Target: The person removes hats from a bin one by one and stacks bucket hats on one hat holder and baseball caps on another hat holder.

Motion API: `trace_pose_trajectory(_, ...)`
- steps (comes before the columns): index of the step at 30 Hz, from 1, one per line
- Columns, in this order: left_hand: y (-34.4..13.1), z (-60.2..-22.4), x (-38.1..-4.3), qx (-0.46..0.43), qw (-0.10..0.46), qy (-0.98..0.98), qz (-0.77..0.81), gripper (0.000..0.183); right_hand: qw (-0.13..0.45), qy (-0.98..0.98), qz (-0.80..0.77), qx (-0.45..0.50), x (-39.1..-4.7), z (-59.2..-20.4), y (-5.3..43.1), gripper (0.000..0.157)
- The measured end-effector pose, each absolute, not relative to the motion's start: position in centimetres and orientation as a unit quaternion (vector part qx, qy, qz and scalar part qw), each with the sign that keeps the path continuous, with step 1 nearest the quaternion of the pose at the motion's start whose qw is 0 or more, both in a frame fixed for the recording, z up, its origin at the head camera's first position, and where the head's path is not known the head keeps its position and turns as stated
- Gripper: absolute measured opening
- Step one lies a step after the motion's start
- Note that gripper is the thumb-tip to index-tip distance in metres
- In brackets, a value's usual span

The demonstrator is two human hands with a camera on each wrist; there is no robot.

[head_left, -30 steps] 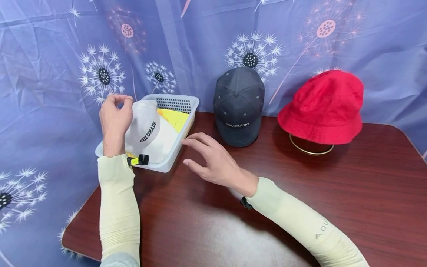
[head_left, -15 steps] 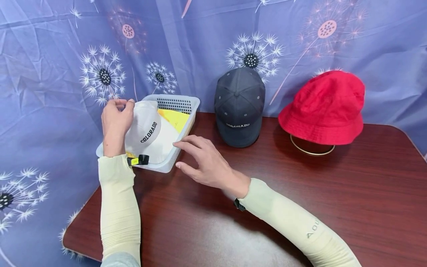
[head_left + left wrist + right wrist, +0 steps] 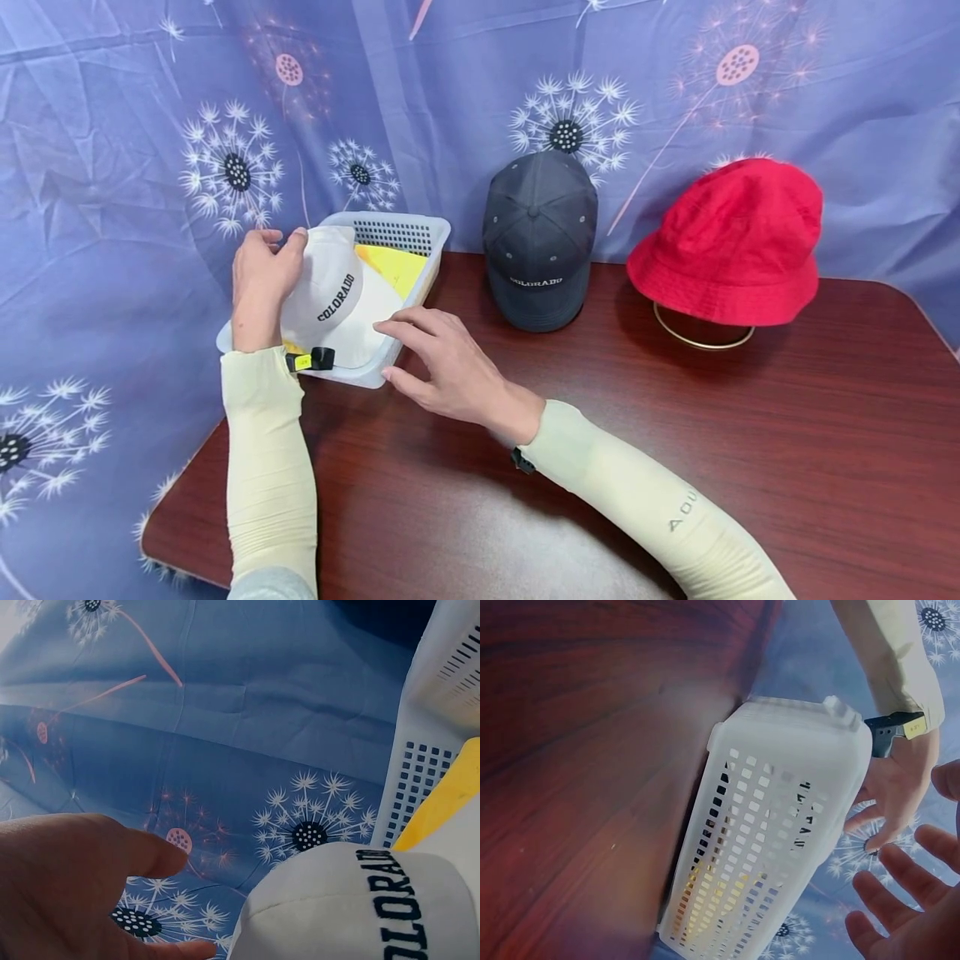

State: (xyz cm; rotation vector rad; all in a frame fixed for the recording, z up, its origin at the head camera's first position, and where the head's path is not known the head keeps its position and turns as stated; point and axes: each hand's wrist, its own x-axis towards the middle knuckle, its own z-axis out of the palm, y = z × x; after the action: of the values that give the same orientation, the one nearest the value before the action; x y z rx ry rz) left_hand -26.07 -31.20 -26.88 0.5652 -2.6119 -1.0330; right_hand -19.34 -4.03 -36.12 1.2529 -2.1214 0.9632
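White cap [image 3: 313, 279] is seated in the basket [image 3: 367, 374], crown toward the basket's left side, bill [image 3: 358, 333] toward its right wall. Yellow item [image 3: 396, 265] is partly covered by it & is shown toward the basket's far right corner; material can't be told. Left hand [image 3: 264, 277] is held beside the crown at the basket's left; thumb & fingers are parted, nothing seen gripped. Right hand [image 3: 453, 367] is held by the basket's near right corner, fingers loosely spread, nothing held; whether bill or rim is touched can't be told.

Cap is judged v. light. Fabric crown is prob. soft & easily dented if squeezed; bill is prob. stiffer. Cloth shouldn't be slippery or fragile, tho white could be marked by dirty fingers. Best hold: bill edge pinched by right hand, thumb below & fingers on top, w/ crown's rear steadied by left. Crown alone shouldn't be pinched b/c it'd prob. collapse. Yellow item could be dragged along if fingers are slid too deep. Basket looks light too, so might be nudged if leaned on.

Right of the basket, a dark cap [image 3: 540, 242] is set at the table [image 3: 480, 517]; farther right of it, a red hat [image 3: 731, 242] is raised above a gold ring [image 3: 701, 343].
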Motion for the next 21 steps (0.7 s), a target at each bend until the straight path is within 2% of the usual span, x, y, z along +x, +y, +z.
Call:
trace_pose_trajectory(7,-31.8,-27.1,-25.9,0.196,0.099,-0.915,-0.337,0.09,0.242,-0.781,0.344,0.462,-19.4,-36.4,-4.9,0.048)
trace_pose_trajectory(12,-31.9,-27.1,-25.7,0.202,0.07,-0.92,-0.328,0.089,0.229,-0.79,0.328,0.465,-19.5,-36.8,-5.9,0.05)
trace_pose_trajectory(21,-32.0,-27.1,-25.6,0.193,0.051,-0.926,-0.322,0.087,0.226,-0.791,0.315,0.473,-19.8,-37.4,-6.8,0.049)
